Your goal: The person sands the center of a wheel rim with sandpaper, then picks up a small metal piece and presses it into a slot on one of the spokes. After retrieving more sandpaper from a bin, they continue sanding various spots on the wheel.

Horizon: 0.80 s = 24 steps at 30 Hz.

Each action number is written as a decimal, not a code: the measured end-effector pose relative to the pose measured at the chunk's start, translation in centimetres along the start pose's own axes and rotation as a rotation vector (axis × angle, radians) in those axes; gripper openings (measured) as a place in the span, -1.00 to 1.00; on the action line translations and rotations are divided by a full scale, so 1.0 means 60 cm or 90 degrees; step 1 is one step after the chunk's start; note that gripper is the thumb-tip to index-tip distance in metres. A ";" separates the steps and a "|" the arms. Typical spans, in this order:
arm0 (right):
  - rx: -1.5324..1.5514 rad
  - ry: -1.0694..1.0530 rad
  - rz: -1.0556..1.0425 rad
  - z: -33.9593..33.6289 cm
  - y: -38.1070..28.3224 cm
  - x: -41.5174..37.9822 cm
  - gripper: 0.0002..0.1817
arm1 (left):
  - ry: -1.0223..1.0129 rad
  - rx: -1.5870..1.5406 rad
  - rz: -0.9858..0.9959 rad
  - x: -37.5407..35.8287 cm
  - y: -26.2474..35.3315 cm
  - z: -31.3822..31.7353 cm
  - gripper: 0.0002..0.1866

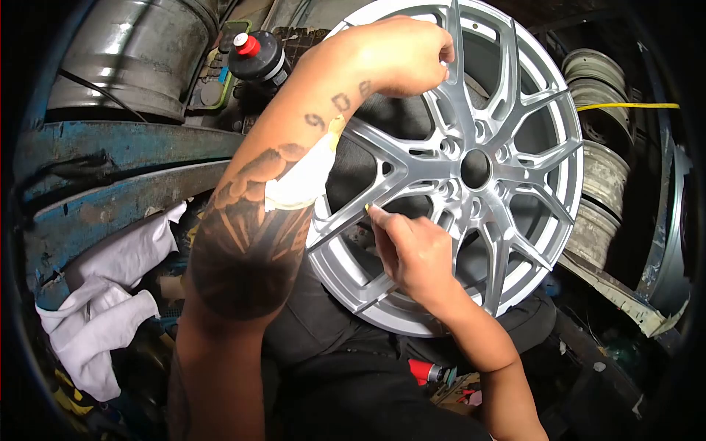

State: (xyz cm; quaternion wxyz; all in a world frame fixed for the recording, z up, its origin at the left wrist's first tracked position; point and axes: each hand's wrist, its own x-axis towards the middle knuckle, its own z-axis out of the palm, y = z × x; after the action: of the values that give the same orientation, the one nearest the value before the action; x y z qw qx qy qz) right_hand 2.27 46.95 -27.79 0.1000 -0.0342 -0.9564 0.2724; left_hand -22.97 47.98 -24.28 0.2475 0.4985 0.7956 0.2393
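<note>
A silver multi-spoke wheel (511, 173) lies tilted over the person's dark-clothed lap. My left hand (412, 57) is at the upper spokes, its fingers curled against the edge of one spoke and partly hidden. Lower down, my right hand (415, 253) is closed in a pinch beside a left-hand spoke. A tiny yellow piece (368, 209) shows at its fingertips, touching or very near the spoke. White material with yellowish edges (305, 176) sticks to my tattooed left forearm.
A dark bottle with a red cap (257, 55) stands at the upper left, near a large metal barrel (132, 59). White cloth (103, 294) hangs by a blue metal beam (132, 147). Stacked rims (603, 169) are at right. A red object (423, 371) lies below the wheel.
</note>
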 end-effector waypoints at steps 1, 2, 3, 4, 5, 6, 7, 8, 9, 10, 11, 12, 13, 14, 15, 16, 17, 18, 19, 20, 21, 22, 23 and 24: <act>-0.008 -0.009 0.006 -0.002 -0.001 -0.002 -0.69 | 0.024 0.013 0.051 -0.002 -0.005 -0.006 -0.59; -0.013 -0.022 0.012 -0.003 -0.002 -0.007 -0.68 | -0.004 -0.036 0.033 -0.011 -0.009 -0.013 -0.58; -0.018 -0.037 0.017 -0.004 -0.003 -0.009 -0.67 | -0.007 -0.031 0.029 -0.011 -0.012 -0.016 -0.58; -0.001 -0.032 0.017 -0.002 -0.001 -0.006 -0.69 | -0.013 -0.030 0.026 -0.009 -0.015 -0.014 -0.57; -0.002 -0.035 0.018 -0.001 -0.001 -0.008 -0.69 | -0.020 -0.031 0.027 -0.008 -0.011 -0.013 -0.57; -0.005 -0.035 0.018 -0.001 0.000 -0.010 -0.69 | -0.026 -0.025 0.023 -0.008 -0.008 -0.015 -0.57; -0.007 -0.033 0.018 0.000 0.002 -0.009 -0.70 | -0.033 -0.025 0.012 -0.016 0.005 -0.025 -0.57; -0.010 -0.041 0.024 -0.006 0.001 -0.010 -0.71 | -0.040 -0.025 -0.002 -0.031 0.022 -0.039 -0.57; -0.007 -0.025 0.011 0.000 0.005 -0.006 -0.71 | -0.038 -0.022 -0.008 -0.035 0.023 -0.039 -0.57; -0.004 -0.012 0.001 0.009 0.009 -0.005 -0.72 | -0.036 -0.019 -0.013 -0.039 0.025 -0.040 -0.56; -0.002 0.001 -0.004 0.011 0.010 -0.007 -0.72 | -0.030 -0.015 -0.002 -0.031 0.018 -0.027 -0.56; -0.009 -0.036 0.004 -0.001 0.007 -0.011 -0.72 | -0.022 -0.010 0.013 -0.018 0.009 -0.014 -0.55; -0.016 -0.070 0.007 -0.022 0.001 -0.006 -0.71 | -0.009 -0.001 0.029 -0.003 -0.002 -0.005 -0.55; -0.020 -0.104 0.010 -0.035 -0.006 -0.003 -0.70 | 0.002 0.009 0.041 0.005 -0.009 -0.001 -0.54; 0.010 -0.072 0.021 -0.037 -0.011 -0.003 -0.71 | 0.010 0.019 0.049 0.007 -0.018 0.004 -0.54; 0.041 -0.040 0.028 -0.037 -0.014 -0.001 -0.71 | 0.013 0.005 0.053 -0.002 -0.016 -0.005 -0.53; 0.070 -0.011 0.038 -0.037 -0.016 -0.001 -0.72 | 0.016 -0.013 0.058 -0.014 -0.015 -0.011 -0.52; 0.077 -0.004 0.042 -0.033 -0.014 0.001 -0.72 | -0.002 -0.023 0.025 -0.020 -0.005 -0.017 -0.52; 0.112 -0.005 0.064 -0.025 -0.012 -0.003 -0.72 | -0.018 -0.033 -0.008 -0.029 0.012 -0.028 -0.51; 0.145 -0.004 0.086 -0.013 -0.008 -0.007 -0.71 | -0.054 -0.033 -0.079 -0.037 0.053 -0.051 -0.51; 0.179 -0.003 0.106 -0.002 -0.003 -0.010 -0.71 | -0.062 -0.022 -0.093 -0.033 0.052 -0.051 -0.51; 0.169 -0.026 0.112 0.005 0.001 -0.017 -0.70 | -0.070 -0.010 -0.106 -0.029 0.052 -0.051 -0.50; 0.167 -0.025 0.103 0.008 0.003 -0.018 -0.69 | -0.052 0.011 -0.064 -0.021 0.029 -0.035 -0.50; 0.164 -0.024 0.095 0.011 0.004 -0.019 -0.68 | -0.047 0.011 -0.059 -0.011 0.010 -0.019 -0.50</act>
State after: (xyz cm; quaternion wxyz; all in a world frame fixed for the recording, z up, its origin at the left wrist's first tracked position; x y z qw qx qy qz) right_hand 3.24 46.71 -28.66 0.0650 -0.0867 -0.9099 0.4005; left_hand -23.07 47.44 -22.93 0.2834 0.4714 0.8103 0.2023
